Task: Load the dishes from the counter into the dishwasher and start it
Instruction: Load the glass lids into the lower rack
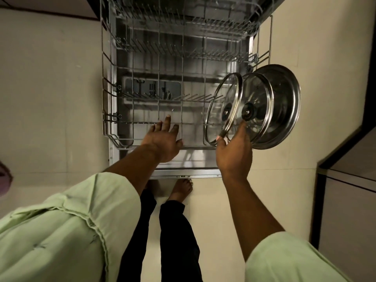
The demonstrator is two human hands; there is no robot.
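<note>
The dishwasher's lower wire rack (pixel 130 123) is pulled out over the open door (pixel 183 169) below me, and it holds no dishes. My right hand (pixel 234 151) grips a stack of three lids at the rack's right edge: a glass lid (pixel 218 110) in front, a second glass lid (pixel 262 102) behind it, and a steel lid (pixel 284 102) at the back. They stand on edge, tilted. My left hand (pixel 164 139) hovers with spread fingers over the rack's front rail, holding nothing.
The upper rack (pixel 183 19) sits further in, above the lower one. A dark-edged cabinet (pixel 350 190) stands at the right. Cream floor tiles surround the door. My bare feet (pixel 181 189) stand at the door's front edge.
</note>
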